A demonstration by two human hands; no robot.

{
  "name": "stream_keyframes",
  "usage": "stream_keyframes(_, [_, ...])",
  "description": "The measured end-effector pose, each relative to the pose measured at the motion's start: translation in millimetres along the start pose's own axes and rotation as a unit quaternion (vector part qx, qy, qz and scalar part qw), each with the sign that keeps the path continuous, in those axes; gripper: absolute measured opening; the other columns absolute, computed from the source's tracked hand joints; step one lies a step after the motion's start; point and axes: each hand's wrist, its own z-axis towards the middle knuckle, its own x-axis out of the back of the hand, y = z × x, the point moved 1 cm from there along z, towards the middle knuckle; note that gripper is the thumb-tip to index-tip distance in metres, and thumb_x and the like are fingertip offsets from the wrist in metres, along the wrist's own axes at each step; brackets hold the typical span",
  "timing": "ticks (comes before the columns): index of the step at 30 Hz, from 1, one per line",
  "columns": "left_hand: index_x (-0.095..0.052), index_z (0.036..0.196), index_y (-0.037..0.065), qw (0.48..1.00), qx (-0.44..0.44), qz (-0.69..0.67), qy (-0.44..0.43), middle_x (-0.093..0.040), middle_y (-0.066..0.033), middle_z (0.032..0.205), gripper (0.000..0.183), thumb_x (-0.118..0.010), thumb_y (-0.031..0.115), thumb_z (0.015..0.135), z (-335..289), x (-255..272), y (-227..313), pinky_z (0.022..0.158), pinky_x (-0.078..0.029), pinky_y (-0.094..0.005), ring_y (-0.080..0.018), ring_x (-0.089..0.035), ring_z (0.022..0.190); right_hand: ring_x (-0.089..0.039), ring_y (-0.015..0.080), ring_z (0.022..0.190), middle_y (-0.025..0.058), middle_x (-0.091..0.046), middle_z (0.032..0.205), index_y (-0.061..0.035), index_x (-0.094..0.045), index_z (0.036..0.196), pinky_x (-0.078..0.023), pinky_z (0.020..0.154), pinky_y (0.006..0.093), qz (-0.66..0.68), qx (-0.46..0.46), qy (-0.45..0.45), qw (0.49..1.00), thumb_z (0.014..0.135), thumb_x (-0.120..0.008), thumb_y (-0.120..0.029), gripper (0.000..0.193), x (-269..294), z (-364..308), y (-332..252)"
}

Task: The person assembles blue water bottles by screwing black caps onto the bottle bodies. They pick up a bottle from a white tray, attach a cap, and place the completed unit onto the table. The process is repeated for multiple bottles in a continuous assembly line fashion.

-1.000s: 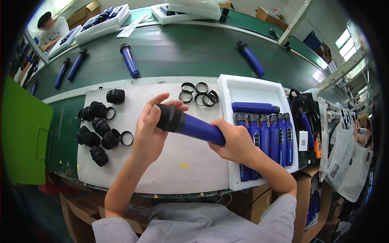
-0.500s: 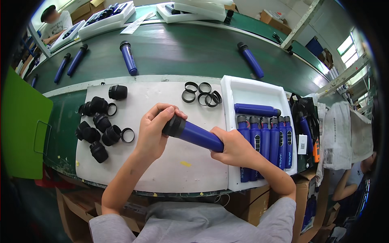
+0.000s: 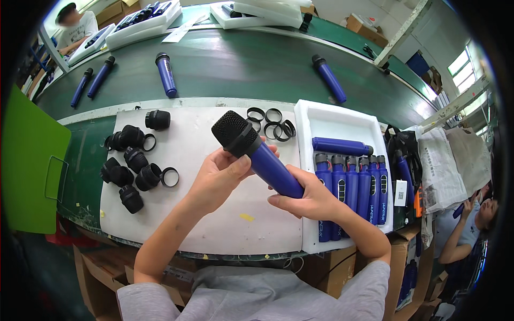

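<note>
A blue microphone point(image 3: 272, 170) with a black mesh head is held aslant over the white work mat point(image 3: 214, 230), its head up and to the left. My right hand point(image 3: 310, 193) is wrapped round the lower end of its handle. Just below the black collar, my left hand point(image 3: 227, 174) has its thumb against the body, with its other fingers partly hidden behind. Several loose black microphone heads point(image 3: 131, 199) lie on the left of the mat, some with black rings point(image 3: 169, 177) beside them. Beyond the microphone is a cluster of black rings point(image 3: 273, 130).
On my right a white foam tray point(image 3: 342, 113) holds several blue microphone bodies point(image 3: 339, 184) without heads. A green conveyor belt point(image 3: 241, 64) across the back carries blue microphones point(image 3: 166, 76). A green bin point(image 3: 35, 166) stands at left. Co-workers sit at far left and right.
My left hand has slid off the microphone's head to below the collar, uncovering the mesh. The microphone has swung more upright. Microphones on the belt have shifted slightly left.
</note>
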Motion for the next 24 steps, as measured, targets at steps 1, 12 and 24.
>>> stream_keyframes(1, [-0.042, 0.145, -0.003, 1.000, 0.003, 0.003, 0.012, -0.055, -0.0223, 0.141, 0.064, -0.063, 0.036, 0.099, -1, 0, -1, 0.114, -0.041, -0.0475, -0.0342, -0.054, 0.132, -0.059, 0.0130, 0.062, 0.0041, -0.059, 0.075, -0.0008, -0.057, 0.110, -0.046, 0.059, 0.0303, -0.017, 0.032, 0.011, 0.999, 0.088, -0.077, -0.029, 0.041, -1, 1, 3])
stream_keyframes(12, [-0.050, 0.140, -0.002, 0.997, -0.017, 0.027, 0.067, -0.055, -0.0208, 0.142, 0.059, -0.069, 0.031, 0.095, -2, -2, -5, 0.111, -0.045, -0.0462, -0.0310, -0.058, 0.129, -0.070, 0.0374, 0.067, 0.0213, -0.067, 0.080, -0.0013, -0.049, 0.116, -0.053, 0.060, 0.0431, -0.236, 0.180, 0.148, 0.943, 0.092, -0.072, -0.026, 0.041, -8, 6, 21])
stream_keyframes(24, [-0.051, 0.141, 0.001, 0.988, -0.143, 0.051, 0.012, -0.040, -0.0162, 0.156, 0.052, -0.066, 0.003, 0.091, -1, -4, -10, 0.103, -0.052, -0.0430, -0.0338, -0.050, 0.137, -0.058, 0.0352, 0.082, 0.0161, -0.056, 0.091, -0.0022, -0.053, 0.116, -0.048, 0.073, 0.0444, -0.412, 0.363, 0.299, 0.780, 0.071, -0.078, -0.003, 0.052, 4, 7, 23])
